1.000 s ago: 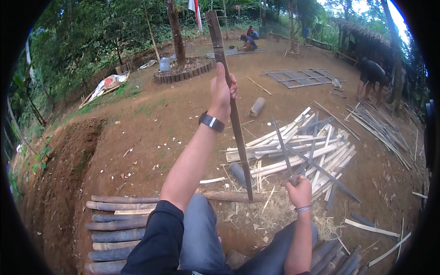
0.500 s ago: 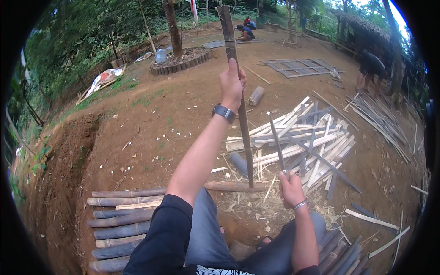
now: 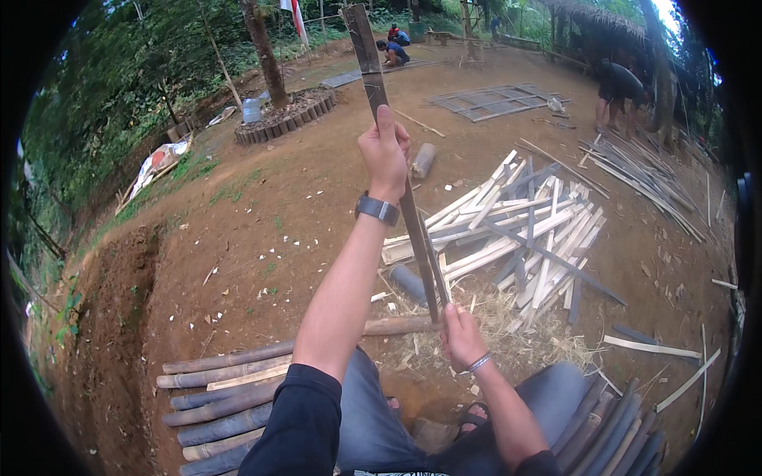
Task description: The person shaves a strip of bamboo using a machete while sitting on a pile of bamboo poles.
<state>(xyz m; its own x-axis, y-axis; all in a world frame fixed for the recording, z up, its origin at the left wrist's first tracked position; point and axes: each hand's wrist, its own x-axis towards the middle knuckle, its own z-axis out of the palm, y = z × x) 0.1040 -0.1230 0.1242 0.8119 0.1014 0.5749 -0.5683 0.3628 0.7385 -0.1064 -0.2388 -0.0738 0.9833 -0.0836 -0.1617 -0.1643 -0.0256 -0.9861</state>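
roughly upright, the dark bamboo strip (image 3: 368,67) is gripped by the left hand (image 3: 384,165), top tilting leftward, while the right hand (image 3: 463,337), clasping a knife (image 3: 439,272), sits lower, just right of its foot

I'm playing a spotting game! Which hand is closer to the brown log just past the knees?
Right: the right hand is low, just right of the visible stretch of the brown log. The left hand is much higher, gripping the dark strip.
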